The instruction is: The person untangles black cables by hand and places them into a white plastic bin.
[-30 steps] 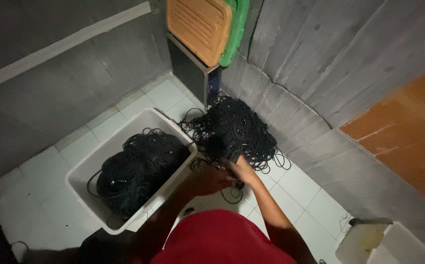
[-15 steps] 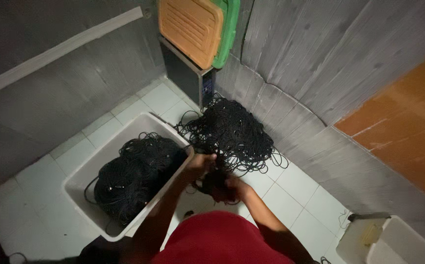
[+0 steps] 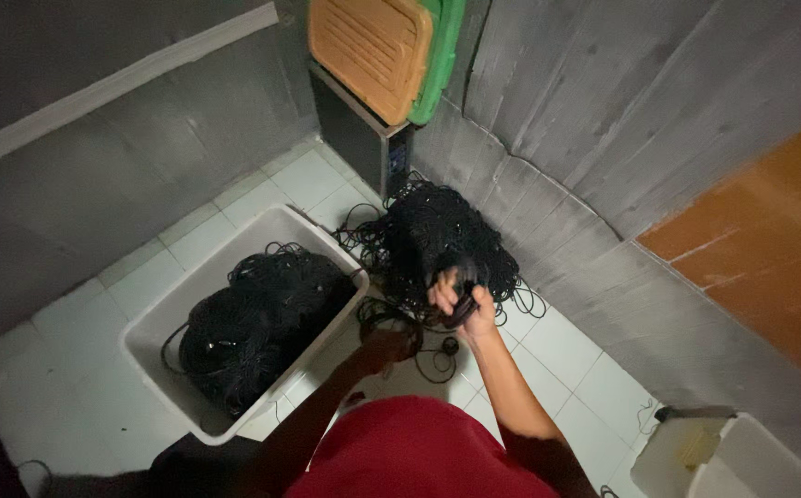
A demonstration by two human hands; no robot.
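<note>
— Where is the bundle of black cord?

— In the right hand, the grip closed around it, just in front of the big cord pile on the floor by the far wall; its long axis runs roughly upright.

— And the left hand?

— Lower and nearer, left of the bundle, apparently pinching a loose loop; dim light blurs its fingers; I cannot tell for sure.

— Around them?

— A white tub of cords on the left; both forearms are cut off by a red shirt.
</note>
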